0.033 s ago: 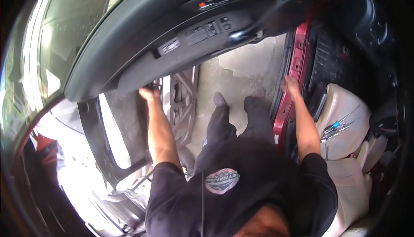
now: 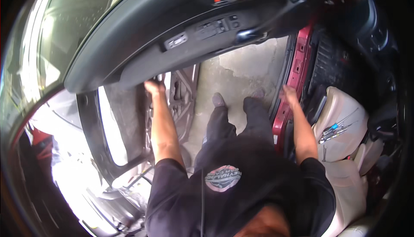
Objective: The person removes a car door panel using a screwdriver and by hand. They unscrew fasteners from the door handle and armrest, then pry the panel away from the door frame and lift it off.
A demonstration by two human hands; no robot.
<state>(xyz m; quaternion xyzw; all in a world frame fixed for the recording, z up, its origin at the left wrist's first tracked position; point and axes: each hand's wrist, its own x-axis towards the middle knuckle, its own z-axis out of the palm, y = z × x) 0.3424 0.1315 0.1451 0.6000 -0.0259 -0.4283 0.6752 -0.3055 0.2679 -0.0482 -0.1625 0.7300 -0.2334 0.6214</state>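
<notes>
Highlights are getting totally blown out at lower left, with white glare being spilled around the dark frame (image 2: 91, 129). The concrete floor (image 2: 254, 60) is being lit kinda softly, a glint is being caught by the door handle (image 2: 249, 34), and the footwell (image 2: 330, 58) is being swallowed by shadow. The right hand (image 2: 289, 94) is being smeared a bit, and edges are being bowed and darkened near the rim.

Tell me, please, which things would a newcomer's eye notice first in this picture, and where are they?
Probably first, the large dark door panel arching across the upper view, with the left hand at its lower edge. Next, the red door sill right of centre, where the right hand appears, though contact is unclear. Then the slender tools, one partly bright blue, lying on the beige seat at the right.
</notes>
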